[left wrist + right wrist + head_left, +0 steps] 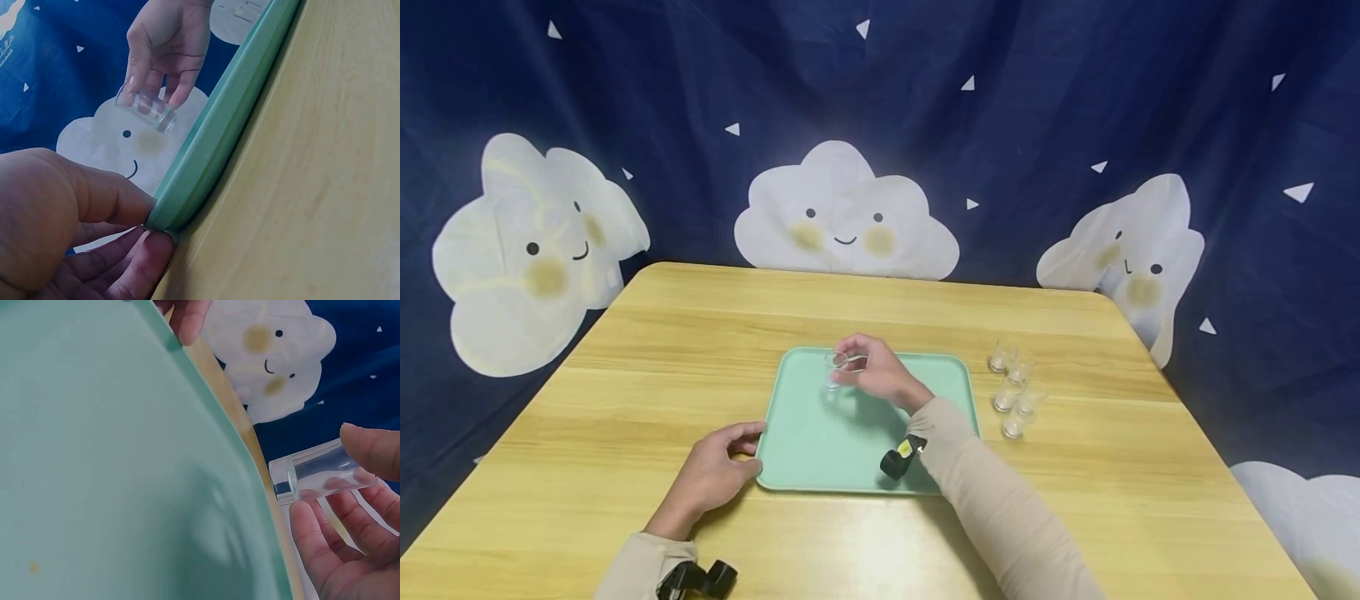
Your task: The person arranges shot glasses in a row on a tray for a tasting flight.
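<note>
In the head view, my right hand [880,371] grips a small clear shot glass [836,363] by its side, over the far left part of a mint-green tray [820,458]. The right wrist view shows this glass [325,472] between thumb and fingers, its thick base turned toward the tray's rim [244,450]. My left hand [718,467] is at the tray's left edge. Up close in the left wrist view, thumb and fingers [119,200] of that hand hold the green rim [206,156] at its near end.
Several more clear shot glasses [1012,425] stand in a loose cluster on the wooden table [865,542], just right of the tray. A dark blue curtain [700,67] with white clouds hangs behind the table and along its sides.
</note>
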Demonstrator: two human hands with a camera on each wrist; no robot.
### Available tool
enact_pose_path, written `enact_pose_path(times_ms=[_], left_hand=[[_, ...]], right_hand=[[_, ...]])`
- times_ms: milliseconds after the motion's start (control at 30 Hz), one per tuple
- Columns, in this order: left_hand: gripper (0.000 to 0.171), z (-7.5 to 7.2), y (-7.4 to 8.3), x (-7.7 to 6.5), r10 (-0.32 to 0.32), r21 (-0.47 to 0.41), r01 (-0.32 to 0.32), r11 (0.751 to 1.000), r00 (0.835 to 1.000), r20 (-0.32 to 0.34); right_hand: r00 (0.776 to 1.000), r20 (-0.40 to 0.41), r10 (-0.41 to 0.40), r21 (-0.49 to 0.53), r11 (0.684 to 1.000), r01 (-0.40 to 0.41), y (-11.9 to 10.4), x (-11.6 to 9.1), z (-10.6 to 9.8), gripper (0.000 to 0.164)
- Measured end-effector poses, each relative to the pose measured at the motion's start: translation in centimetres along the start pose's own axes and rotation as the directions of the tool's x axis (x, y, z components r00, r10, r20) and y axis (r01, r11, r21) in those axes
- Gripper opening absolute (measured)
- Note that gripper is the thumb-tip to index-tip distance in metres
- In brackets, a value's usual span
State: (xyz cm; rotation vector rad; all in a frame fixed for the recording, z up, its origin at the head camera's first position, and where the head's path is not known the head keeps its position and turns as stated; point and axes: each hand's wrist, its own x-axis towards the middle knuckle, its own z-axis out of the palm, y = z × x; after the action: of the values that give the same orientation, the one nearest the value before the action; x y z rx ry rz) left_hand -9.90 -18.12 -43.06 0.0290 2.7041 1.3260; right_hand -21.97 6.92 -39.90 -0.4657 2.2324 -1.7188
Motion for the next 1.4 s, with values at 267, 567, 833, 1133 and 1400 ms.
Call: enact_pose_path(times_ms=[267,567,833,1133,1400], left_hand=[[0.051,0.1,-0.1,0.2,0.007,0.011,-0.007,1.000,1.000,0.002],[0.050,0.2,-0.1,0.3,-0.003,0.014,0.003,1.000,1.000,-0.004],[0.051,0.1,-0.1,0.2,0.001,0.012,-0.001,1.000,1.000,0.006],[0.050,0.0,-0.1,0.0,-0.005,0.031,0.005,1.000,1.000,-0.001],[0.050,-0.1,0.1,0.1,0.007,0.019,-0.007,1.000,1.000,0.002]], right_hand=[[1.000,0.008,0.007,0.016,1.000,-0.007,-0.1,0.3,1.0,0.039],[0.999,0.027,0.021,0.012,1.000,-0.021,0.0,0.6,1.8,0.038],[0.999,0.038,0.030,-0.003,1.000,-0.030,-0.2,0.7,2.6,0.035],[0.998,0.063,0.021,-0.019,1.000,-0.020,-0.4,0.8,3.5,0.034],[0.997,0.071,0.021,-0.025,0.999,-0.020,-0.5,0.8,4.0,0.033]])
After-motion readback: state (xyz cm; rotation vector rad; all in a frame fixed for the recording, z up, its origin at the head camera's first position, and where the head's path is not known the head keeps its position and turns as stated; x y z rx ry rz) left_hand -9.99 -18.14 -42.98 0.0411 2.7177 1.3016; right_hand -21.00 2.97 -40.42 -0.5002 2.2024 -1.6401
